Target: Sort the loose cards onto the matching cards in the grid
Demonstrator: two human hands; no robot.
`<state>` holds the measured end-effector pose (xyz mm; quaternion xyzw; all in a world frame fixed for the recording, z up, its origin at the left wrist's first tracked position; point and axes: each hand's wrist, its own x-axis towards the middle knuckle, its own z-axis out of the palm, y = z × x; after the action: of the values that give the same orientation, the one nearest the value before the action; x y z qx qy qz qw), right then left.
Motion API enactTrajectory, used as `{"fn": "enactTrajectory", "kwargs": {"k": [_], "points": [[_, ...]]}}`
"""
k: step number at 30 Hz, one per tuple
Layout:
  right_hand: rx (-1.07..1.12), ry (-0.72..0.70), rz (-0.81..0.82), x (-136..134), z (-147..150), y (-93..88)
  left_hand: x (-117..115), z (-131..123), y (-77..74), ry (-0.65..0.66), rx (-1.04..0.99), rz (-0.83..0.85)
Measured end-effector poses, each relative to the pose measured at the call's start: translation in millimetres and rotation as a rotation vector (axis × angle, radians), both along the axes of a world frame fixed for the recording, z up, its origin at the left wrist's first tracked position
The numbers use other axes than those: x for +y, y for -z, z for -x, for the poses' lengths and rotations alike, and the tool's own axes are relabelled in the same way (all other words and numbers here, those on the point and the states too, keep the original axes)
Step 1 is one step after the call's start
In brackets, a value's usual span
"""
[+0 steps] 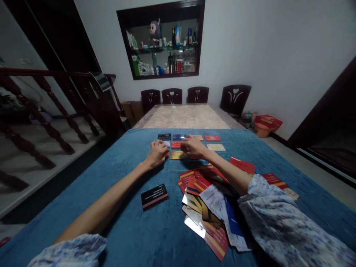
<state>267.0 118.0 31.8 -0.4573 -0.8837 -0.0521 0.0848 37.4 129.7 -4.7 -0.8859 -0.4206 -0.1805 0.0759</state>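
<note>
Both my arms reach forward over a blue cloth (pixel 133 222). My left hand (pixel 157 152) is curled, fingers closed, resting by a red card (pixel 176 145) and a pale card in a laid-out grid. My right hand (pixel 192 145) is also curled, fingers down on the cards around a gold card (pixel 177 155); what either hand pinches is hidden. Other grid cards lie beyond: a black card (pixel 164 136), a blue card (pixel 178 137), a red card (pixel 213 138) and a cream card (pixel 216 147).
A loose heap of several red, white and gold cards (pixel 207 207) lies under my right forearm. A single black card (pixel 154 196) lies near my left forearm. Beyond the cloth is a marble tabletop (pixel 182 116), dark chairs (pixel 235 98), a wall shelf and a stair railing at left.
</note>
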Motion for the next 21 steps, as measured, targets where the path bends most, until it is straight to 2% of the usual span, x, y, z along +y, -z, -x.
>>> {"fn": "enactTrajectory", "kwargs": {"k": [6, 17, 21], "points": [[0.08, -0.096, -0.007, -26, 19, 5.6, -32, 21, 11.0, 0.071, -0.075, -0.052], [0.168, -0.263, -0.017, -69, 40, 18.7, -90, 43, 9.4, 0.054, -0.09, -0.063], [0.174, -0.335, 0.004, -83, 46, 21.2, -105, 50, 7.9, 0.079, -0.092, -0.018]]}}
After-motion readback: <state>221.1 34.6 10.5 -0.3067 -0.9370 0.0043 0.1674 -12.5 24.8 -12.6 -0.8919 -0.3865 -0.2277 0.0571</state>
